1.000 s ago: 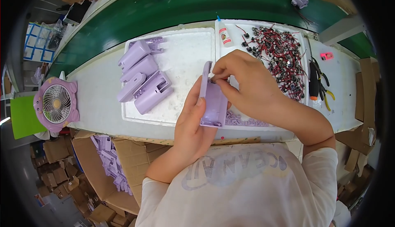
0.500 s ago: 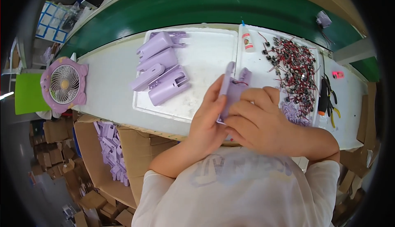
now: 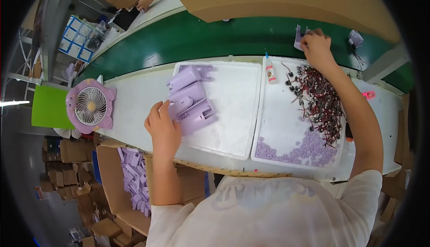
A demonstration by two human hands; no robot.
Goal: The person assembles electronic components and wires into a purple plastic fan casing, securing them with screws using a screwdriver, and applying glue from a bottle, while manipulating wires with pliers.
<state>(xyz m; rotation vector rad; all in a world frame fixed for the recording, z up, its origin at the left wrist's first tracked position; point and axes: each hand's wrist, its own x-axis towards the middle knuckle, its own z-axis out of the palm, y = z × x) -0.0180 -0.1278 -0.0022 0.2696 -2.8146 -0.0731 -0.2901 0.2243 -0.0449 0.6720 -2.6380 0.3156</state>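
Observation:
On the left of the bench, my left hand [image 3: 163, 123] is curled over the near-left end of a narrow lilac plastic housing [image 3: 182, 105]; the covered end and fingertips are partly hidden. Other lilac housings [image 3: 199, 116] lie around it in a white tray [image 3: 233, 132]. My right arm stretches far forward across the bench. Over the green conveyor belt [image 3: 251, 36], my right hand [image 3: 317, 47] pinches an open lilac housing shell [image 3: 298, 38] by its right side. Whether the shell touches the belt I cannot tell.
A second white tray [image 3: 280, 123] holds red-and-black wired parts [image 3: 316, 99], small lilac pieces [image 3: 309, 153] and a glue bottle [image 3: 270, 73]. A lilac fan [image 3: 91, 106] stands left. A carton of lilac parts [image 3: 134, 179] sits below. Another person's hand [image 3: 144, 3] shows far left.
My hands have parted. The right carried the lilac shell forward to the belt; the left moved to the housings in the left tray. The view has shifted, showing more of the far side.

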